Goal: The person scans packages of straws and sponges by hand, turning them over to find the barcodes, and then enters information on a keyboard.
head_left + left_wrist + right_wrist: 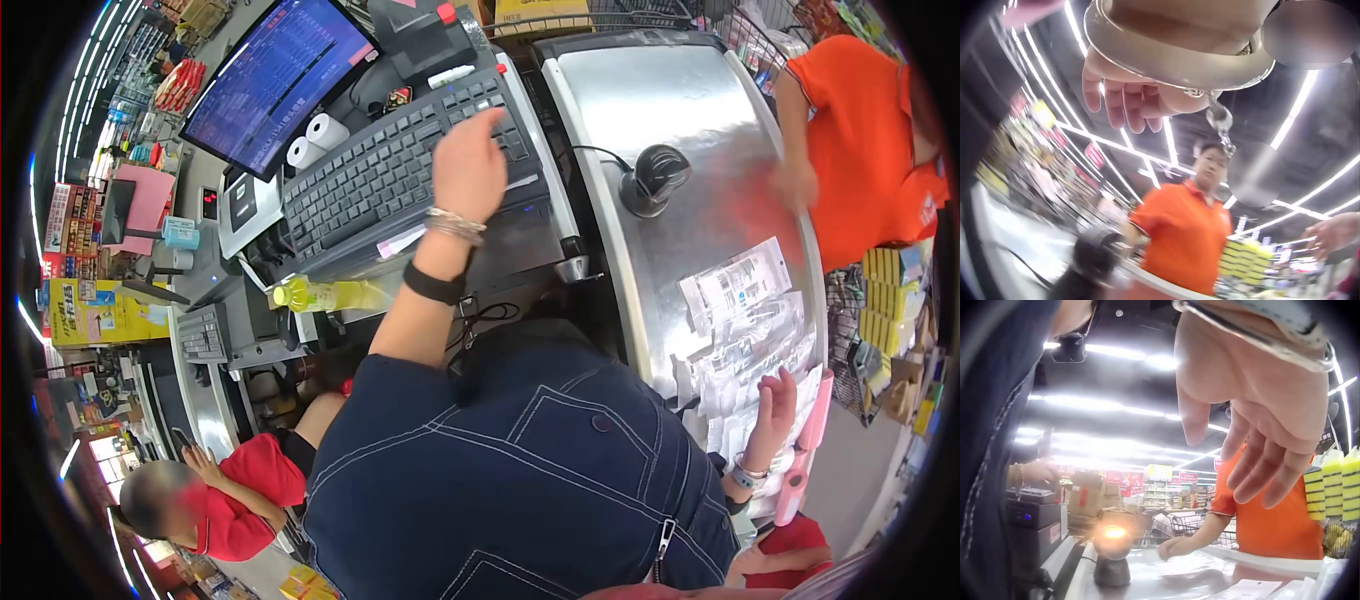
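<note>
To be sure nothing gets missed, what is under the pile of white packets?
The white packets lie on the metal counter. Upper ones overlap the lower; anything small beneath the pile cannot be seen.

The left arm (420, 300) stretches forward, the left hand (468, 170) out ahead with its fingers (1132, 111) loosely bent. The right hand (773, 410) hangs nearer the torso (530, 470), holding nothing, thumb (1194, 422) apart from its relaxed fingers.

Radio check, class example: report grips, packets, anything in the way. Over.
Left grip over keyboard, empty. Right grip empty, near packets. Packets piled on counter. Scanner stands apart from them.
</note>
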Demonstrator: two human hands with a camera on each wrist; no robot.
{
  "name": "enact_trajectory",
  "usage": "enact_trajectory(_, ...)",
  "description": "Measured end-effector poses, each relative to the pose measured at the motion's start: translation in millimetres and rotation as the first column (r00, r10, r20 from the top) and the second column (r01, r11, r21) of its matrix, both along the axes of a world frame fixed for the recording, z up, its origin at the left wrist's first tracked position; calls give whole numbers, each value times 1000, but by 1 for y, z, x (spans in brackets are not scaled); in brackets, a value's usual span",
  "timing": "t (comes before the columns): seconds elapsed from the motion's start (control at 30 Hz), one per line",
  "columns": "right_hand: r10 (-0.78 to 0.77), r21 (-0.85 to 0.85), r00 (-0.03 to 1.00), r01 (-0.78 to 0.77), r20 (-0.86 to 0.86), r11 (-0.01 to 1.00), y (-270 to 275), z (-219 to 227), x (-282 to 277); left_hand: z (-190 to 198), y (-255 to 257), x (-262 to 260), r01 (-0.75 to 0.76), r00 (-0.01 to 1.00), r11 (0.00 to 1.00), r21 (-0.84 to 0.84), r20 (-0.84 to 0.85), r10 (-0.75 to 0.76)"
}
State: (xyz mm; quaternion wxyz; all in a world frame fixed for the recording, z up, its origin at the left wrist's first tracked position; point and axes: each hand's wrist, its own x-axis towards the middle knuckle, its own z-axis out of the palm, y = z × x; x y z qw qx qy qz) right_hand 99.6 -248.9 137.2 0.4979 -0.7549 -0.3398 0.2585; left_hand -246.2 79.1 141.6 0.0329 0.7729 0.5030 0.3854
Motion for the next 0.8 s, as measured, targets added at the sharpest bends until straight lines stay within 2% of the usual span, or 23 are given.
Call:
enact_trajectory(0.07, 20, 18, 999, -19, -30, 1000, 7, -1, -9, -3, 13, -21, 57, 998, 998, -20, -22, -57)
enact_trajectory(0.1, 45, 21, 999, -44, -14, 999, 10, -1, -12, 2, 15, -24, 72, 997, 988, -136, -19, -76)
enact_trajectory(0.13, 71, 23, 997, -71, 2, 997, 14, 0, -16, 2, 17, -24, 73, 997, 988, -133, -17, -76)
enact_trajectory(0.2, 74, 13, 997, -74, 23, 997, 20, 6, -25, -4, 23, -24, -5, 987, 984, -178, -161, -24)
enact_trajectory(0.27, 90, 31, 996, -91, 11, 995, 22, 7, -28, -6, 28, -28, -17, 980, 978, -208, -198, -25)
enact_trajectory(0.33, 96, 34, 995, -96, -6, 995, 21, 5, -30, 3, 27, -34, 22, 977, 983, -180, -205, -59)
enact_trajectory(0.37, 99, 39, 995, -98, -21, 994, 21, 4, -30, 1, 26, -40, -7, 994, 997, -77, -105, -1)
enact_trajectory(0.4, 102, 38, 994, -101, -25, 994, 21, 2, -30, 1, 23, -44, -10, 994, 997, -78, -108, 2)
enact_trajectory(0.5, 109, 48, 993, -108, -37, 993, 24, -2, -34, -1, 5, -50, -193, 981, 977, 89, -16, 195)
enact_trajectory(0.53, 114, 48, 992, -112, -49, 993, 26, -1, -36, -3, 0, -48, -195, 980, 977, 90, -18, 198)
enact_trajectory(0.6, 122, 48, 991, -120, -61, 992, 29, -2, -38, -9, -9, -44, -189, 971, 976, 112, -126, 202)
enact_trajectory(0.63, 131, 48, 990, -128, -54, 991, 31, -2, -39, -14, -11, -40, -241, 945, 964, 110, -200, 259)
enact_trajectory(0.8, 153, 41, 986, -151, -60, 988, 32, -4, -39, -10, -13, -25, -296, 928, 955, 3, -236, 288)
